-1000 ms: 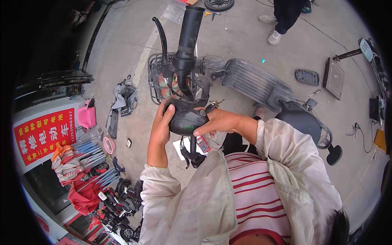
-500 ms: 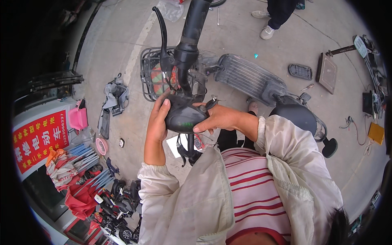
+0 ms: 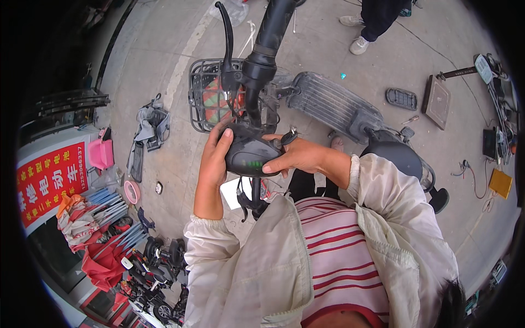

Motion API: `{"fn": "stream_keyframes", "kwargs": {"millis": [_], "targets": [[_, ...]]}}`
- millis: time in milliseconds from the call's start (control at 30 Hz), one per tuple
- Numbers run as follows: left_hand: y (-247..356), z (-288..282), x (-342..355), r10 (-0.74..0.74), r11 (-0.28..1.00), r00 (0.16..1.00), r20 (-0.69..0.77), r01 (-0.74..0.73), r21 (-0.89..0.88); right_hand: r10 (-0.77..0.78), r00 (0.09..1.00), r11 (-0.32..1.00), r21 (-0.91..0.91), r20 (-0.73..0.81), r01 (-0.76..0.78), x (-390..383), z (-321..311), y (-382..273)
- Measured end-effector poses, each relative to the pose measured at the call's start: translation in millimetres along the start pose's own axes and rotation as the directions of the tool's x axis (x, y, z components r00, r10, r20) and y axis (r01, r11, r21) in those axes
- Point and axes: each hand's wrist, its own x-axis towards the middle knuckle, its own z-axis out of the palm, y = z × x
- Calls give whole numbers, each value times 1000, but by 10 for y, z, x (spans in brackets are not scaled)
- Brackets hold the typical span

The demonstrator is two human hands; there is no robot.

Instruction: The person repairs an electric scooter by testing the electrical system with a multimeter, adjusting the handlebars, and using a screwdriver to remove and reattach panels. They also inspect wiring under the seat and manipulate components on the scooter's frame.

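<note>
A black scooter display housing (image 3: 249, 150) with glowing green marks sits at the centre of the handlebar. My left hand (image 3: 214, 156) wraps its left side, thumb lying on the top edge. From the right, my right hand (image 3: 298, 155) grips the other side, its thumb pressed near the green marks. Fingers of both hands are partly hidden beneath the housing. A key switch (image 3: 289, 136) with a key in it stands beside my right hand. Above the housing rise the handlebar grip (image 3: 272, 33) and a black brake lever (image 3: 226, 33).
Past the handlebar are a wire basket (image 3: 198, 90) with a checked bundle, the footboard (image 3: 333, 101) and the saddle (image 3: 391, 156). A person's shoes (image 3: 359, 45) stand at the far right. Folded umbrellas (image 3: 104, 262), a pink seat (image 3: 100, 154) and a bench scale (image 3: 438, 101) lie around.
The handlebar, grip and brake lever have swung slightly to the right, and the housing has shifted a little with both hands still on it. The green marks show brighter.
</note>
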Motion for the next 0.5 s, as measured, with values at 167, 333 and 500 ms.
{"fn": "stream_keyframes", "kwargs": {"millis": [167, 333, 500], "targets": [[-24, -17, 19, 12, 1000, 1000, -5, -11, 6, -4, 998, 999, -49, -67, 1, -9, -14, 14], [18, 55, 18, -17, 1000, 998, -55, 19, 25, 39, 999, 999, -17, -2, -39, 29, -79, -55], [30, 44, 11, -29, 1000, 999, -36, 28, -11, 16, 996, 999, 30, -84, -14, -10, 28, 0]]}}
